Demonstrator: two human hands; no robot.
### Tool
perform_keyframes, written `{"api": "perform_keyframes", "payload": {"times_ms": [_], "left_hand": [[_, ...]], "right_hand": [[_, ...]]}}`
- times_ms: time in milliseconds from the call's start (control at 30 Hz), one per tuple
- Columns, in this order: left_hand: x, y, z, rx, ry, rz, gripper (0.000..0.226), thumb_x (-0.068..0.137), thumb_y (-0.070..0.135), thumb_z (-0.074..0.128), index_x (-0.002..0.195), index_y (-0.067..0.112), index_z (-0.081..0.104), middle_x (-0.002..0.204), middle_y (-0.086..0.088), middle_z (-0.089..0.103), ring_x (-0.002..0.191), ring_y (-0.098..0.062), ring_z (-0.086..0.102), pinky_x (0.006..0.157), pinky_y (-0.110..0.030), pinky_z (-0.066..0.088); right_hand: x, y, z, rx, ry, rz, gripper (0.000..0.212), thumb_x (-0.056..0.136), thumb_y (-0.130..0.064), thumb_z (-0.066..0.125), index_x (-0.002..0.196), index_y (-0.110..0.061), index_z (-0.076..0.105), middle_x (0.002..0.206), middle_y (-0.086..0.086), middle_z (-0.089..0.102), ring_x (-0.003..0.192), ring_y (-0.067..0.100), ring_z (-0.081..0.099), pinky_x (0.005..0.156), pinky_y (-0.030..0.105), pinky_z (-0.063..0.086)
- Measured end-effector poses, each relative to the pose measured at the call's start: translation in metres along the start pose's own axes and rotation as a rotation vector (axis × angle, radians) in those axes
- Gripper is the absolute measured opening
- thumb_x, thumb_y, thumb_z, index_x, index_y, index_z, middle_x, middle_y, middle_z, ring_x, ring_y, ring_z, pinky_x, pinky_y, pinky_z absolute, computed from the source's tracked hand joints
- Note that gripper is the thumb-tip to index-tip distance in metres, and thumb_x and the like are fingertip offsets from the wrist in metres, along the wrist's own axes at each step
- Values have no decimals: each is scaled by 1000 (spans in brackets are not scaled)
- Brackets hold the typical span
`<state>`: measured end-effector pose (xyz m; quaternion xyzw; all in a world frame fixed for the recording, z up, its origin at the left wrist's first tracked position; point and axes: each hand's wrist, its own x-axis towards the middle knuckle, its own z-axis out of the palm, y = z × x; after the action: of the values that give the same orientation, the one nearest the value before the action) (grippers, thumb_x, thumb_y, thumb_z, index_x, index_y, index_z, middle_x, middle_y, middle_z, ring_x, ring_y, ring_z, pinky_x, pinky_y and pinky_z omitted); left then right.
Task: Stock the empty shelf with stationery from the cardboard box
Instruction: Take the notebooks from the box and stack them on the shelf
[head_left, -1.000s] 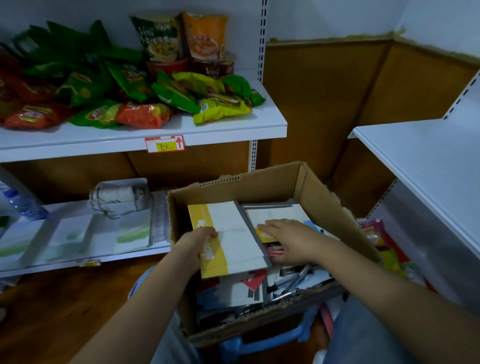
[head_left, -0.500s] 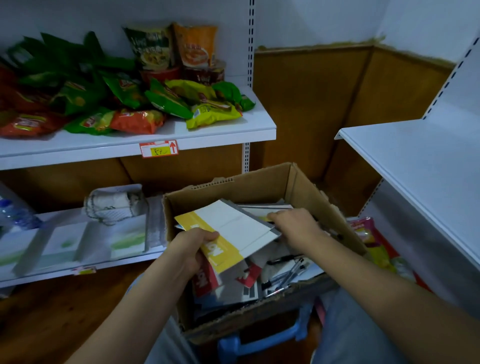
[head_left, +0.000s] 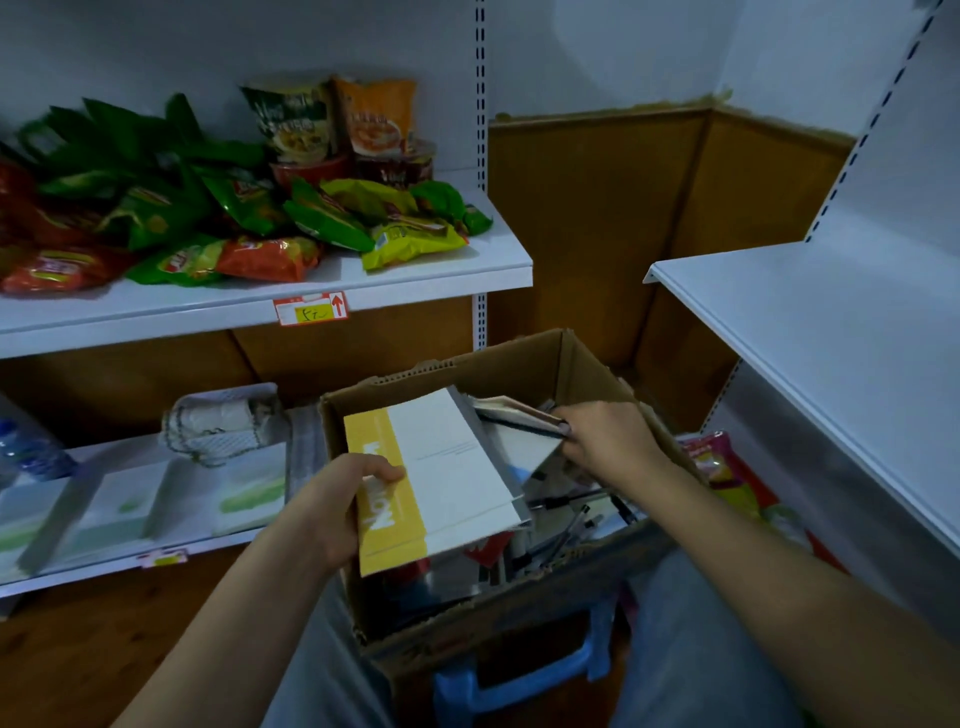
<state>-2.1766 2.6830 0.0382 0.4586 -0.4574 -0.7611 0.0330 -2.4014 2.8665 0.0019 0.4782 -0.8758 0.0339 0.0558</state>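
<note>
Lifted higher since earlier, the yellow-and-white notebook (head_left: 436, 483) is gripped by the left hand (head_left: 332, 506) above the cardboard box (head_left: 524, 364); the right hand (head_left: 610, 439) pinches a second booklet (head_left: 519, 415). Picking stage: next, carry both right to the empty shelf (head_left: 831, 332).

snack bags (head_left: 291, 244) | cup noodles (head_left: 291, 122) | blue stool (head_left: 519, 680) | water bottle (head_left: 28, 452)

A tilted yellow-and-white notebook (head_left: 436, 478) sits over pens (head_left: 566, 530) in the open cardboard box (head_left: 519, 364), beside the bare white shelf (head_left: 831, 332).
</note>
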Motion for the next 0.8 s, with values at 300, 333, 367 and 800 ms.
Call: {"api": "perform_keyframes", "payload": {"times_ms": [300,333,367,800], "left_hand": [[40,-13,49,-29,-59,-64,8,97,12,59,99,5,63,75,-13,73,55,-25,70,40,-34,54],[44,-13,52,-7,-49,-65,7,96,10,60,94,5,63,66,-11,72,49,-24,68,38,-33,53],[49,-12,51,30,-28,-60,7,95,9,61,91,4,62,63,-10,71,47,-23,67,39,-31,53],[41,-14,12,179,276,212,31,80,9,77,108,9,64,100,-14,70,90,-39,67,88,-53,54]], "right_hand": [[-20,31,-3,300,-30,43,16,88,-39,66,99,-28,64,73,-13,56,71,13,58,49,22,31],[-19,31,-4,318,-45,37,17,87,-37,67,102,-29,64,76,-14,58,73,12,60,50,22,36],[-19,31,-6,339,-64,51,19,86,-36,68,103,-30,64,78,-15,60,74,11,60,53,24,42],[7,10,-29,297,-46,312,15,84,-31,64,94,-20,66,88,-4,64,76,17,61,47,23,40]]}}
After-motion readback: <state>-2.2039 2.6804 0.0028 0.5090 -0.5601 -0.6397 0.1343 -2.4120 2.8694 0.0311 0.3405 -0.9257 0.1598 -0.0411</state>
